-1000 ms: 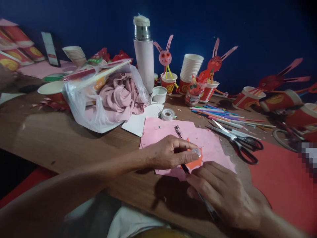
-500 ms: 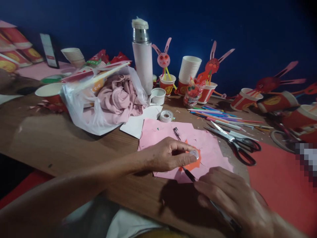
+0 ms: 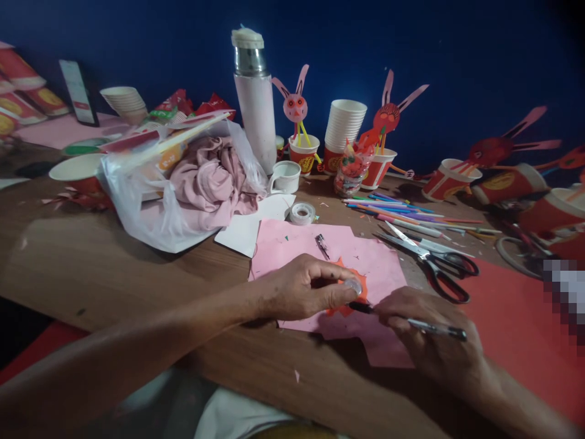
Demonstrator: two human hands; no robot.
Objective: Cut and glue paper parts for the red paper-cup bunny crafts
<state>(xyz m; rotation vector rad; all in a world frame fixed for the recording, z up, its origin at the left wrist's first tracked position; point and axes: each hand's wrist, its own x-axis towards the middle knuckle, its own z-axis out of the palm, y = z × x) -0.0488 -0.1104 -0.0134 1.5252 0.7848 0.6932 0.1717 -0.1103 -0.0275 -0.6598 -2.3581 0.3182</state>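
A small clear round disc (image 3: 353, 285) is pinched between the thumb and forefinger of my left hand (image 3: 311, 286), over a jagged-edged piece of orange paper (image 3: 361, 274). The orange piece lies on a pink paper sheet (image 3: 384, 268). My right hand (image 3: 434, 326) grips a black-and-clear pen (image 3: 436, 329), whose tip is by the disc, close to my left thumb. Whether the tip touches the paper is hidden. Above my left hand, on the pink sheet, lies a small dark pen cap-like piece (image 3: 322, 246).
Black-handled scissors (image 3: 434, 262) and several coloured sticks (image 3: 393, 213) lie to the right, near red paper (image 3: 516, 317). A tape roll (image 3: 302, 213), white cup (image 3: 286, 177), flask (image 3: 256, 116) and plastic bag with pink cloth (image 3: 155, 225) stand beyond. Paper-cup rabbit figures (image 3: 304, 152) line the back.
My right hand has moved up and turned, so the pen now lies flatter, pointing left. My left hand keeps its pinch on the disc. The view has shifted slightly.
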